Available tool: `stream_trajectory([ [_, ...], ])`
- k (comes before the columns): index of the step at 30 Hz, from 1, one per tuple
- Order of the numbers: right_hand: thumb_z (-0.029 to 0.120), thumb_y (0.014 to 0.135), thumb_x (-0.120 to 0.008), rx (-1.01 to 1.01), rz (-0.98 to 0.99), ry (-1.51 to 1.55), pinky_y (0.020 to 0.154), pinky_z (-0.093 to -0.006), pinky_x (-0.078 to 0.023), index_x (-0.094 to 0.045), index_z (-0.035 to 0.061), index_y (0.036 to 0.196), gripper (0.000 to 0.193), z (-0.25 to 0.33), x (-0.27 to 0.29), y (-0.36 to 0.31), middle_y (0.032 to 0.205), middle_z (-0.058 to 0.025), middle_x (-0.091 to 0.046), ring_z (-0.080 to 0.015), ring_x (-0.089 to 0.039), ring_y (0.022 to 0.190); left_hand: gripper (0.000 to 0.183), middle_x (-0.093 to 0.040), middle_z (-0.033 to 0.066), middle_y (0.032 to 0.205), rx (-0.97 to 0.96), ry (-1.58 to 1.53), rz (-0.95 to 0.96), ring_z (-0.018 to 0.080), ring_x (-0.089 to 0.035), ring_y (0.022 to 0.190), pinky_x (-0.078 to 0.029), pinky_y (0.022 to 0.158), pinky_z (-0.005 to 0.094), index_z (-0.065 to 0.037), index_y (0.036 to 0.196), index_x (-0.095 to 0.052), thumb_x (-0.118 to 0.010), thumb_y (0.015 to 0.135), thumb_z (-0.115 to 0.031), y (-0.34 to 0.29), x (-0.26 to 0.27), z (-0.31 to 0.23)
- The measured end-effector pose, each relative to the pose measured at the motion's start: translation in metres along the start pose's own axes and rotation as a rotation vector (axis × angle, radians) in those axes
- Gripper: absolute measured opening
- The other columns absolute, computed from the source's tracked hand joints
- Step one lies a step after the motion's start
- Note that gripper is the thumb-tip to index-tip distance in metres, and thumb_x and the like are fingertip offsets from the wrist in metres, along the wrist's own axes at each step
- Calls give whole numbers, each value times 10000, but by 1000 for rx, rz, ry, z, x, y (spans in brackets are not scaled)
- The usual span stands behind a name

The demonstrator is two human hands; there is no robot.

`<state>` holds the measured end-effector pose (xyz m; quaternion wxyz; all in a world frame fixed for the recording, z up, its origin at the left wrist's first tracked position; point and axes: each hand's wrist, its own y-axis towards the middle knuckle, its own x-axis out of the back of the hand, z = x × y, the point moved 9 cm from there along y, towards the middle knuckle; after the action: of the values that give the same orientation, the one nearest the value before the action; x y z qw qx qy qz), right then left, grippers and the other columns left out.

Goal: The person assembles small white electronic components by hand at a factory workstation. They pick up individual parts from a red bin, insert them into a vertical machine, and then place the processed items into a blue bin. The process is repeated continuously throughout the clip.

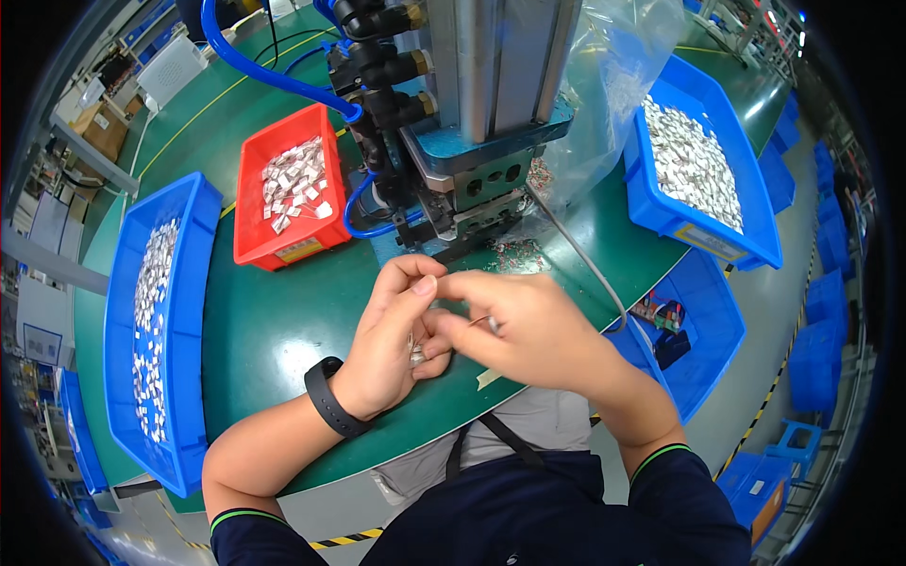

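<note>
I have my left grip [385, 330] cupped round white pieces [416, 352], my right grip [514, 325] narrowly curled round a brown wire [479, 320] lying roughly left-right.

Two hands [382, 330] [528, 325], one wristband [327, 396], one red bin [264, 250], two blue bins [191, 358] [653, 209] of white parts [694, 165]

I have the left hand [382, 349] cupping small white pieces [415, 352], the right hand [528, 325] close against it over the green worktop [255, 311]; 1 red bin [260, 255] and 1 long blue bin [186, 377] stand leftward.
</note>
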<state>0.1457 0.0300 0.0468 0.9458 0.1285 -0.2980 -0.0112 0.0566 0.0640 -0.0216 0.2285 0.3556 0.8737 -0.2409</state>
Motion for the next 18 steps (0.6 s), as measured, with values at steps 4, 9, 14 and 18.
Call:
stream_trajectory([
  [4, 216, 847, -606, 111, 37, -167, 514, -410, -508, -586, 36, 792, 189, 10, -24, -2, 676, -133, -621, -320, -635, 584, 284, -548, 70, 1031, -67, 84, -32, 116, -532, 694, -359, 422, 217, -102, 1170, -388, -413, 966, -298, 1, 2, -4],
  [9, 207, 836, -603, 122, 65, -176, 520, -422, -510, -585, 24, 787, 190, 14, -27, -2, 671, -141, -619, -329, -638, 596, 309, -568, 89, 1032, -87, 130, -77, 118, -567, 747, -416, 487, 214, -83, 1175, -397, -413, 965, -310, 2, 5, -4],
  [14, 188, 807, -624, 63, 152, -85, 552, -423, -511, -599, 16, 781, 175, 11, -32, 2, 689, -146, -627, -334, -638, 621, 340, -576, 103, 992, -71, 141, -45, 131, -580, 785, -446, 555, 216, -78, 1168, -401, -422, 960, -345, 2, 4, -4],
  [18, 151, 792, -650, -8, 254, -62, 578, -390, -506, -633, 31, 803, 121, 9, -37, 1, 711, -134, -637, -310, -638, 645, 378, -578, 114, 971, -58, 105, -41, 143, -581, 800, -466, 636, 239, -64, 1155, -408, -424, 951, -383, 3, 4, -4],
])
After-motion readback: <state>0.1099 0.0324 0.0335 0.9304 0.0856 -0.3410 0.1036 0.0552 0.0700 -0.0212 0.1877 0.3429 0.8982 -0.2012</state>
